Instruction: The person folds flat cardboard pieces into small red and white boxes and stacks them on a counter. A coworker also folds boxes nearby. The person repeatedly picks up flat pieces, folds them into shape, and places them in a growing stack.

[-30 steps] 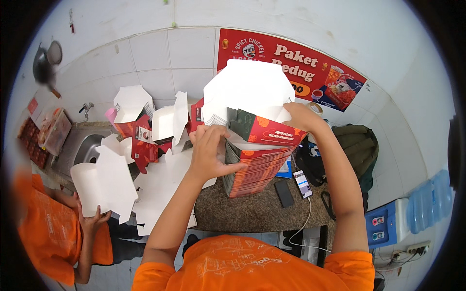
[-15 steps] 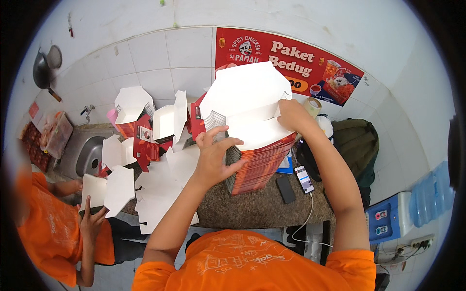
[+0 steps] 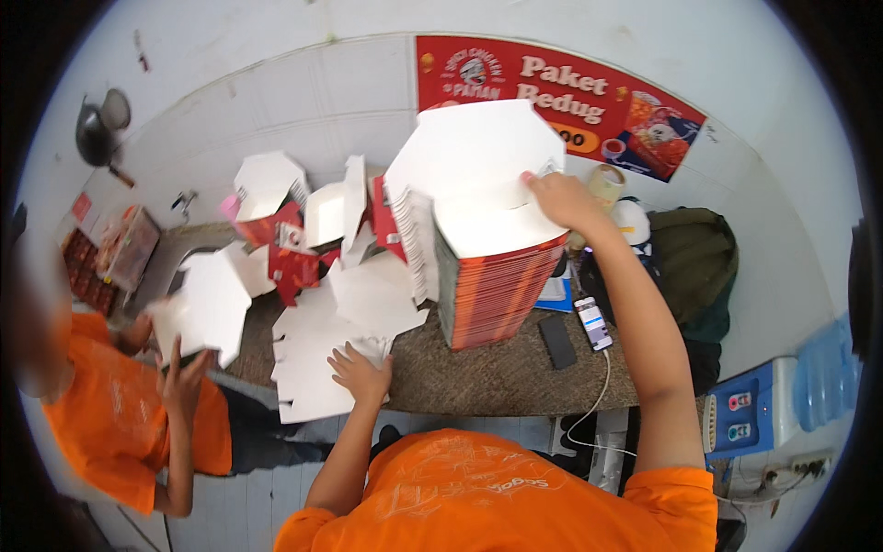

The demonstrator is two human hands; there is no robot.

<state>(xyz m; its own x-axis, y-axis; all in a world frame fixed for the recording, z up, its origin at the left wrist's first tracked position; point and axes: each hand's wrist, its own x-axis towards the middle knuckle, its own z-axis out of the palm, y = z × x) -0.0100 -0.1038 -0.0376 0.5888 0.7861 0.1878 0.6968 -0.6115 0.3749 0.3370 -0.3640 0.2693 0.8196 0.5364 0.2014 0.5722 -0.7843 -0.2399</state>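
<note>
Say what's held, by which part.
Right hand: at right edge of stacked red-white cardboard boxes, grip unclear. Left hand: over flat white cardboard, holding nothing.

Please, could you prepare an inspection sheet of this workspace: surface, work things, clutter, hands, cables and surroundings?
Surface: brown speckled counter.
Work things: tall stack of cartons, red-sided, white inside; flat white cardboard to its left.
Clutter: lit phone, black slab, dark green bag.
Hands: left hand spread at the cardboard, contact unclear; right hand at the stack's top right.
Cables: white cable from the phone; wires near the wall socket.
Surroundings: co-worker holding a white carton; red poster; water dispenser.
</note>
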